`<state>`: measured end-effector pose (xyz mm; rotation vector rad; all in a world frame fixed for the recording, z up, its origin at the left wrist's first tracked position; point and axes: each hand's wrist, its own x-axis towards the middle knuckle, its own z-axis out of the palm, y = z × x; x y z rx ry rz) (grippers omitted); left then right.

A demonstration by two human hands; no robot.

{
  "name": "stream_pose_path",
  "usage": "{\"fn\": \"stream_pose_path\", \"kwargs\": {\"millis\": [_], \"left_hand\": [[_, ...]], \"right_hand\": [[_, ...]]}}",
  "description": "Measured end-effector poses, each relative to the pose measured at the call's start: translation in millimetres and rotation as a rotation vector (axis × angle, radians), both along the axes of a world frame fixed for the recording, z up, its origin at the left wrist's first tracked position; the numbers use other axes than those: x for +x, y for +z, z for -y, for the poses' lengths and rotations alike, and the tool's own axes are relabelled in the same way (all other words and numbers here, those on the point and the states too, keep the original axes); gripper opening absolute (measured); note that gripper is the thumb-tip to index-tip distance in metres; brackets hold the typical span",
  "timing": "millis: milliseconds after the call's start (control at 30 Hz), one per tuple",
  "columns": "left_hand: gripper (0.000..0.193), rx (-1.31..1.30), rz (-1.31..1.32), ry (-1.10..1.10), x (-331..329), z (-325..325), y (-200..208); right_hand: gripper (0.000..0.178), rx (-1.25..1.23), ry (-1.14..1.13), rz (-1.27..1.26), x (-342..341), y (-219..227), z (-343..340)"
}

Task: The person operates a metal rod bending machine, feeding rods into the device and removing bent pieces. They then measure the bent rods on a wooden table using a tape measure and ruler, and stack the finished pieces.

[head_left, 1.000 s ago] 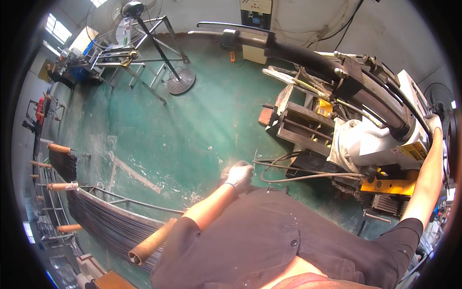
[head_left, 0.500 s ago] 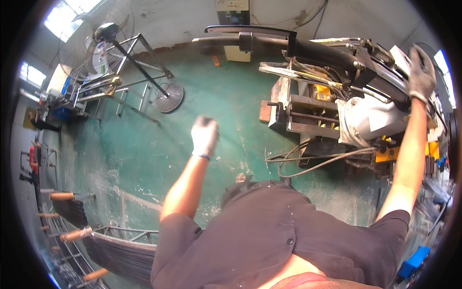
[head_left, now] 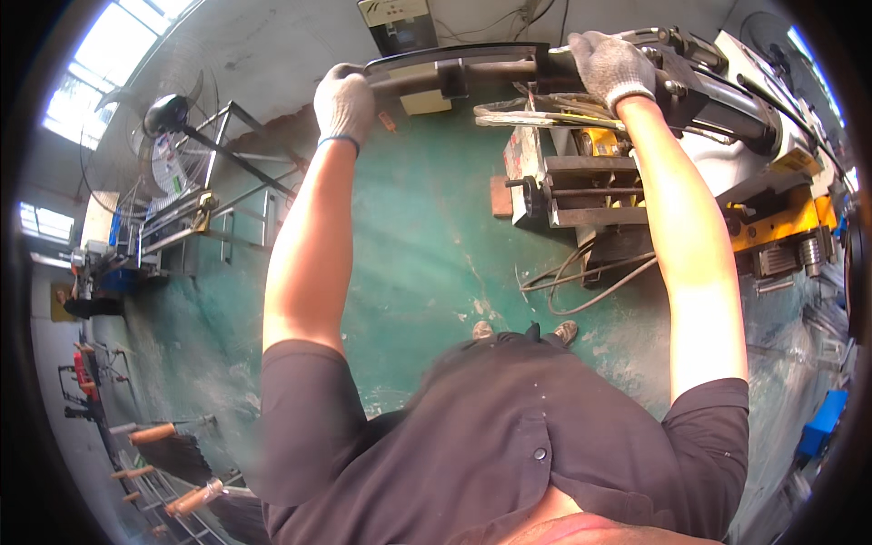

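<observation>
Dark bar [head_left: 498,73] runs across the top of the view, roughly level, from the left hand [head_left: 345,104] over to the machine [head_left: 727,171] at right. Black collar [head_left: 451,79] sits around the bar between the two hands; thin black strip [head_left: 454,53] lies along its far side. Left hand, gloved, is at the bar's left end, fingers curled and grasping it, arm stretched out. Right hand [head_left: 613,71], also gloved, is on the bar's machine-side part, fingers bent over it; their far side is hidden, cannot tell whether they close around it.

Machine has a white body, yellow base [head_left: 781,222] and dark crank wheel [head_left: 531,200]. Red-brown block [head_left: 500,196] just beside the wheel. Grey cable [head_left: 604,295] loops near the green floor [head_left: 427,227] below. Both shoes [head_left: 565,332] on the floor, toes showing past the dark shirt [head_left: 472,436].

Beyond the bar: cabinet [head_left: 400,32] at the wall, small orange object [head_left: 388,122] near the left hand in view, details too small. Left side: pedestal fan [head_left: 166,116] by a metal frame [head_left: 243,154], bright window [head_left: 118,54] behind. Lower left: brown tubes [head_left: 153,433] on a rack. Far right: blue box [head_left: 822,424].
</observation>
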<state>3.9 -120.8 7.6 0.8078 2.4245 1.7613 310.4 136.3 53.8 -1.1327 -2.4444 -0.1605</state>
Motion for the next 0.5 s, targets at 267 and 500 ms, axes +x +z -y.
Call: {"fn": "stream_pose_path", "kwargs": {"millis": [267, 500], "left_hand": [[0.034, 0.101, 0.105, -0.049, 4.5, 2.8, 4.4], [0.036, 0.054, 0.038, -0.084, 14.9, -5.0, 0.8]], "right_hand": [[0.052, 0.026, -0.028, -0.08, -2.0, -6.6, 3.0], [0.047, 0.022, -0.011, -0.039, 17.0, 5.7, 14.6]]}}
